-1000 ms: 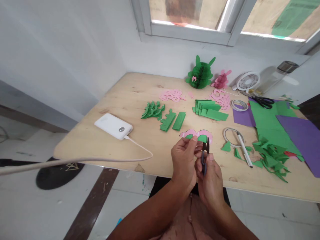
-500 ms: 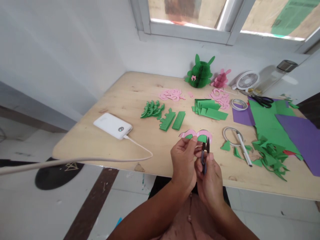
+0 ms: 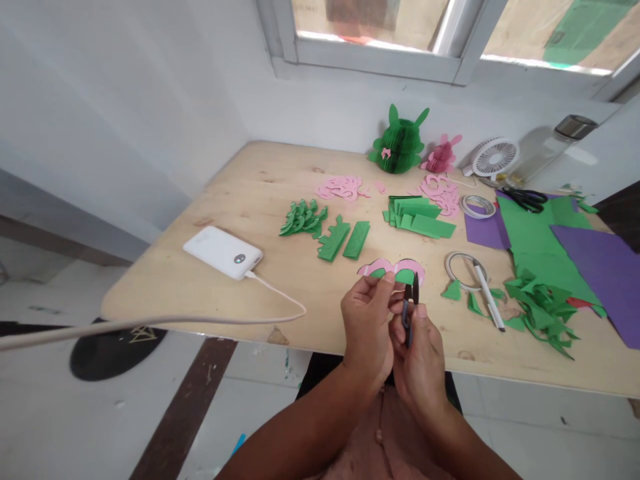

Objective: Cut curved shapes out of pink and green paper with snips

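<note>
1. Wooden table: spans most of view, against white wall.
2. Green sheet: table's right side, purple sheet overlapping its right part.
3. Left hand: thumb and fingers pinched together on lower edge of pink-and-green paper piece, near table's front edge.
4. Right hand: just beside left, fingers curled closed round small dark snips, blades up.
5. Green scraps: loose heap, right of hands, partly over green sheet.
6. White power bank: left side, cable plugged in.
7. Green paper figure: upright at back, by wall.
8. Green strips: stacked loosely, beyond the hands.
9. Pink-and-green paper piece: wavy pink top, green below; just above left fingertips.
10. Small dark snips: blades slightly apart at piece's right part; can't tell if paper's between them.
11. Marker: lying across a ring, right of hands.
</note>
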Demonstrator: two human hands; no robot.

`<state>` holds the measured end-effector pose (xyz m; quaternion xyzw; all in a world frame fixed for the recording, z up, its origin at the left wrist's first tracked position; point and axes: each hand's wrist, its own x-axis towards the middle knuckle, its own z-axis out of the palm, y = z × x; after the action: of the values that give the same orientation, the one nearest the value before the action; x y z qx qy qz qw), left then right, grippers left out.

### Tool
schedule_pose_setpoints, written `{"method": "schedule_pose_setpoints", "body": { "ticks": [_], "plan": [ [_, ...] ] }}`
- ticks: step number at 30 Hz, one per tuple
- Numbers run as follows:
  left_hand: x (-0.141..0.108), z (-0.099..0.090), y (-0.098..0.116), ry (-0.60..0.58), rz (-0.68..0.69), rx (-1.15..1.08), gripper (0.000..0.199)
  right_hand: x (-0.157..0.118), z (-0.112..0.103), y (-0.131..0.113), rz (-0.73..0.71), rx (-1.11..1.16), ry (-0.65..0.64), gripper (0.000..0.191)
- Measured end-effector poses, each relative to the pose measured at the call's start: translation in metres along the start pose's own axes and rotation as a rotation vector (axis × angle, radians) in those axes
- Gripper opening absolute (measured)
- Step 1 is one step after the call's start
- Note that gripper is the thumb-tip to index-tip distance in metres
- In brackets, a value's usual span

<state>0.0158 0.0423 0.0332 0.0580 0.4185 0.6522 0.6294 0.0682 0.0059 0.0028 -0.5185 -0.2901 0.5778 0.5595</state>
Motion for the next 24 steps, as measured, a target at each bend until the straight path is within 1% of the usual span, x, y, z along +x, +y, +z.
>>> {"method": "schedule_pose_setpoints", "body": {
  "ticks": [7,15,24],
  "plan": [
    [0.0,0.0006,0.001,0.011,-0.013,0.012,0.018,0.0009,0.0019,0.0003,-0.004,0.026,0.002,0.053],
    [-0.0013,0.0016,0.0012,0.006,-0.011,0.004,0.02,0.0001,0.0002,0.0001,0.005,0.052,-0.012,0.054],
    [-0.0028,0.0039,0.0012,0.01,-0.008,-0.015,0.022,-0.0008,-0.0007,0.0005,-0.006,0.111,0.0,0.054]
  ]
}}
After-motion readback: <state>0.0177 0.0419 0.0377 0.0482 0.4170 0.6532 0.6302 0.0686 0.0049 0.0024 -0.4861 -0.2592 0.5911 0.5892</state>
